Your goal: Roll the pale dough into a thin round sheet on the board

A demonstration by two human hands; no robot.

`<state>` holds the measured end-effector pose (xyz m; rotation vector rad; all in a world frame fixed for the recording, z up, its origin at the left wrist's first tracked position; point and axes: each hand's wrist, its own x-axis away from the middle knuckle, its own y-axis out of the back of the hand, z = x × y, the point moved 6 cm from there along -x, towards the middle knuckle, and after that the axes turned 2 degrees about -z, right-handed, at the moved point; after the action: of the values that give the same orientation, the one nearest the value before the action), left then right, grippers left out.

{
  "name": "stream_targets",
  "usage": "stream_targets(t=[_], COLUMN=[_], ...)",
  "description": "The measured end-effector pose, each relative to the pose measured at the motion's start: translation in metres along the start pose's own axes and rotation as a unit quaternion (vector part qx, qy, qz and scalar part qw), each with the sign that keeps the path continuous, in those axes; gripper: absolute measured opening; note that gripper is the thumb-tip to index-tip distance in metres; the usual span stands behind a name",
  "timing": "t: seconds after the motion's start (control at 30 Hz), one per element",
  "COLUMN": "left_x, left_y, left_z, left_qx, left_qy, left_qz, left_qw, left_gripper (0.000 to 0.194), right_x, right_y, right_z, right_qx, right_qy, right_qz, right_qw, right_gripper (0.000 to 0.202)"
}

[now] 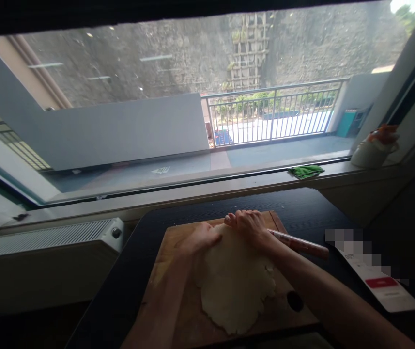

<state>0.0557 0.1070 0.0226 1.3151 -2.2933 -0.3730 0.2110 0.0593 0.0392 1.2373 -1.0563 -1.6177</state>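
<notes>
- Head view: the dough sheet (234, 281) lies flat on the wooden board (178, 295), soft, thin and likely to tear; best lifted by its far edge.
- Left hand (202, 238), fingers together, presses that edge; right hand (251, 227) curls closed over the rolling pin (299, 244) there.
- Open board left of the dough; a card (381, 281) lies right of the board.

Wide window (192, 97) onto grey balcony wall (120, 131), railing (272, 114); white radiator (47, 240) below sill, daylight
</notes>
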Motion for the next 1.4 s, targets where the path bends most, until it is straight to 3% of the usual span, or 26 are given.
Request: stream_targets(t=[0.07,0.17,0.27,0.37,0.53,0.73,0.87,0.93,1.1,1.3,1.4], left_x=[0.006,0.018,0.025,0.028,0.031,0.030,0.032,0.033,0.031,0.030,0.030], left_y=[-0.011,0.001,0.017,0.026,0.027,0.023,0.023,0.023,0.020,0.022,0.019], left_z=[-0.005,0.008,0.040,0.056,0.052,0.061,0.062,0.062,0.069,0.069,0.071], left_qx=[0.010,0.036,-0.012,-0.041,-0.027,0.003,0.013,0.020,0.048,0.051,0.071], left_qy=[-0.028,-0.075,-0.035,-0.004,0.000,-0.008,-0.003,-0.005,-0.001,0.004,0.026], left_qz=[0.022,-0.062,-0.089,-0.077,-0.077,-0.055,-0.046,-0.048,-0.041,-0.050,-0.034], left_qw=[0.999,0.995,0.995,0.996,0.997,0.998,0.999,0.999,0.998,0.997,0.997], left_gripper=[0.028,0.035,0.039,0.039,0.036,0.039,0.039,0.039,0.040,0.038,0.039], right_x=[0.009,0.025,0.035,0.017,-0.023,0.005,-0.019,-0.023,-0.007,-0.036,-0.024], right_y=[0.012,0.021,0.012,0.000,-0.018,-0.020,-0.020,-0.022,-0.025,-0.034,-0.034], right_z=[-0.004,0.005,0.026,0.035,0.034,0.065,0.041,0.038,0.065,0.037,0.053], right_qx=[-0.007,-0.029,-0.038,-0.041,-0.048,-0.061,-0.044,-0.044,-0.075,-0.032,-0.061], right_qy=[0.016,0.081,0.131,0.079,-0.025,0.078,-0.018,-0.032,0.075,-0.034,0.029], right_qz=[0.006,0.013,0.011,-0.016,0.017,-0.005,0.086,0.109,0.031,0.084,0.057], right_qw=[1.000,0.996,0.991,0.996,0.998,0.995,0.995,0.992,0.994,0.995,0.996], right_gripper=[0.051,0.051,0.043,0.036,0.048,0.053,0.057,0.057,0.058,0.057,0.060])
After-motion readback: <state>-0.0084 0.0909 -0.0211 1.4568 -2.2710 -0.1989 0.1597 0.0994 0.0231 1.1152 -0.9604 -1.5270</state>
